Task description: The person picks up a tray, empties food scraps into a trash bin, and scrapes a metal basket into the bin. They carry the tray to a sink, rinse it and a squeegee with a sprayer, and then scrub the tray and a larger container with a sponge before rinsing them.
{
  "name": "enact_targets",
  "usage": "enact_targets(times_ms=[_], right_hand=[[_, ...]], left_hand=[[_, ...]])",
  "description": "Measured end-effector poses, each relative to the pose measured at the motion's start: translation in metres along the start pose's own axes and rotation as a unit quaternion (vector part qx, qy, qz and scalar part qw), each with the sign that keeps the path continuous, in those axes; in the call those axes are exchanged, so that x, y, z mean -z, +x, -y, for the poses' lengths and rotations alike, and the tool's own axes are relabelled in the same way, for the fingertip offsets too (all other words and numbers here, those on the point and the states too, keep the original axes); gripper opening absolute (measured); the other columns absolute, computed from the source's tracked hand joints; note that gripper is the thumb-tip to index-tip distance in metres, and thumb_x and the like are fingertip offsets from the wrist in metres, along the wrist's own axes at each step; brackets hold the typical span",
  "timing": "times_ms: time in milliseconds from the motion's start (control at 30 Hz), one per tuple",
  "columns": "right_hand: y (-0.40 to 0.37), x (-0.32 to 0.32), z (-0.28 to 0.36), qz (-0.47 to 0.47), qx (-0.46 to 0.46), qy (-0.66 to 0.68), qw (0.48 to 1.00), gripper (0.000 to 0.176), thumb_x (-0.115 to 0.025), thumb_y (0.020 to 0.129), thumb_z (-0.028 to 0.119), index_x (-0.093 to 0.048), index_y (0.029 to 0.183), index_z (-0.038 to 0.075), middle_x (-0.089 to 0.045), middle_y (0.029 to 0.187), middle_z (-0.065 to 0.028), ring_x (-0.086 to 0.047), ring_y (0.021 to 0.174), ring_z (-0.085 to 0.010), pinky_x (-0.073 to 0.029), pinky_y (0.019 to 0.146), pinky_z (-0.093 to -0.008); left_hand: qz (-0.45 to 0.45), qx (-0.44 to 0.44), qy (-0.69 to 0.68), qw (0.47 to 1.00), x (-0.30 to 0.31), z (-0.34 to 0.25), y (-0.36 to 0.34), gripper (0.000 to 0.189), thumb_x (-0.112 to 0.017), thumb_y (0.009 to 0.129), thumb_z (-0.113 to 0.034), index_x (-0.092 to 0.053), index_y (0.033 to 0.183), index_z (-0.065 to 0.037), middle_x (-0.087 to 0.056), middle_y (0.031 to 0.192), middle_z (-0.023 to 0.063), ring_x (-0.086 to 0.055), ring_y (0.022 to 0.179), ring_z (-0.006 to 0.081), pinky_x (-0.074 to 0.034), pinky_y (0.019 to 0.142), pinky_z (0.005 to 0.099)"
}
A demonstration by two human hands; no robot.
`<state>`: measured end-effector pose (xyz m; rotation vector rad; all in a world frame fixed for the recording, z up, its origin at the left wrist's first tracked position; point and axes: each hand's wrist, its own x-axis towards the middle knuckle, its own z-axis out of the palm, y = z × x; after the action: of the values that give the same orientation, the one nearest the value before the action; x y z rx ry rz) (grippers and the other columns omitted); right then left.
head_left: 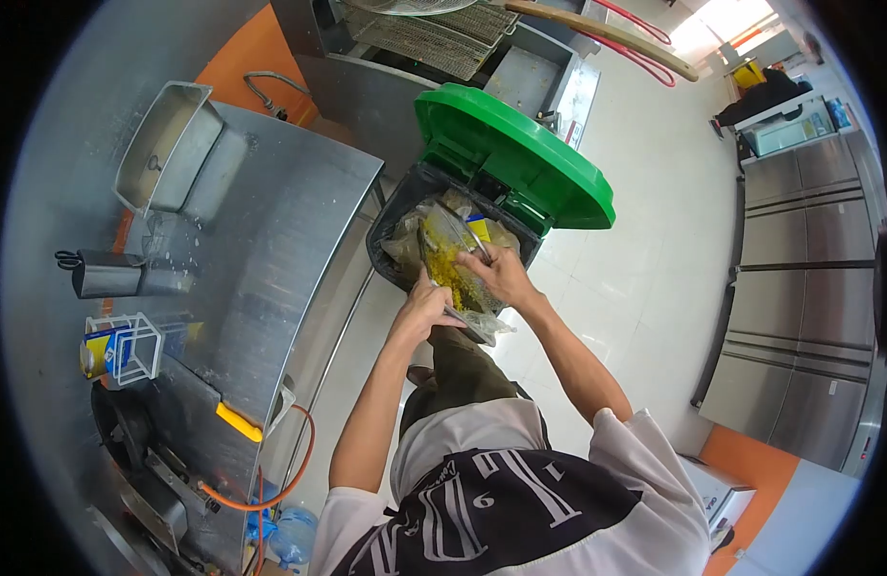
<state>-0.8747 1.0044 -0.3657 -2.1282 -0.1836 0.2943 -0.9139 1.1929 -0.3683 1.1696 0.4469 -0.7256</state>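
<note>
My left hand [427, 307] is closed on the near edge of a shallow metal tray [475, 329]. The tray is tilted over an open bin [386, 259] lined with a black bag. Yellow food scraps [447, 272] cling to its surface. Over the tray's right side, my right hand [502, 276] is closed around something thin, mostly hidden by the fingers. Crumpled clear plastic bags [402, 245] and a yellow-and-blue packet [478, 228] lie in the bin. Its green lid [520, 144] is flipped back on the far side.
To the left stands a steel table [290, 192] with a metal pan [170, 154], a yellow-handled knife [239, 422] and a white wire rack [136, 348]. A fryer with wire baskets [434, 38] is ahead. Steel refrigerators [799, 288] line the right wall.
</note>
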Motion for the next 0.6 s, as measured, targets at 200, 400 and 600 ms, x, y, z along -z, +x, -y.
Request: enact_targets(times_ms=[200, 400, 600], right_hand=[[-0.002, -0.018, -0.016, -0.030, 0.037, -0.038, 0.998, 0.038, -0.071, 0.096, 0.033, -0.064, 0.082, -0.002, -0.058, 0.060, -0.0175, -0.054, 0.052, -0.0205, -0.042, 0.051, -0.0390], [0.004, -0.015, -0.025, -0.037, 0.047, -0.009, 0.998, 0.039, -0.071, 0.095, 0.033, -0.062, 0.082, -0.002, -0.054, 0.059, -0.0161, -0.043, 0.050, -0.0213, -0.039, 0.050, -0.0405], [-0.011, -0.028, -0.011, 0.005, 0.102, 0.044, 0.994, 0.040, -0.072, 0.095, 0.030, -0.061, 0.078, -0.004, -0.057, 0.058, -0.0142, -0.047, 0.049, -0.0198, -0.041, 0.049, -0.0387]], left_hand=[[-0.010, 0.001, 0.022, 1.000, 0.000, -0.002, -0.001, 0.095, -0.046, 0.074, 0.005, -0.014, 0.160, -0.017, -0.048, 0.138, 0.0218, -0.064, 0.108, 0.0373, -0.064, 0.080, 0.0542], [-0.055, 0.023, 0.031, 0.998, 0.023, 0.013, 0.012, 0.094, -0.046, 0.073, 0.004, -0.017, 0.160, -0.017, -0.049, 0.136, 0.0236, -0.065, 0.106, 0.0371, -0.064, 0.081, 0.0539], [-0.057, 0.005, 0.059, 0.997, 0.022, 0.008, 0.012, 0.095, -0.048, 0.075, 0.005, -0.008, 0.160, -0.005, -0.044, 0.137, 0.0260, -0.065, 0.107, 0.0404, -0.067, 0.071, 0.0504]])
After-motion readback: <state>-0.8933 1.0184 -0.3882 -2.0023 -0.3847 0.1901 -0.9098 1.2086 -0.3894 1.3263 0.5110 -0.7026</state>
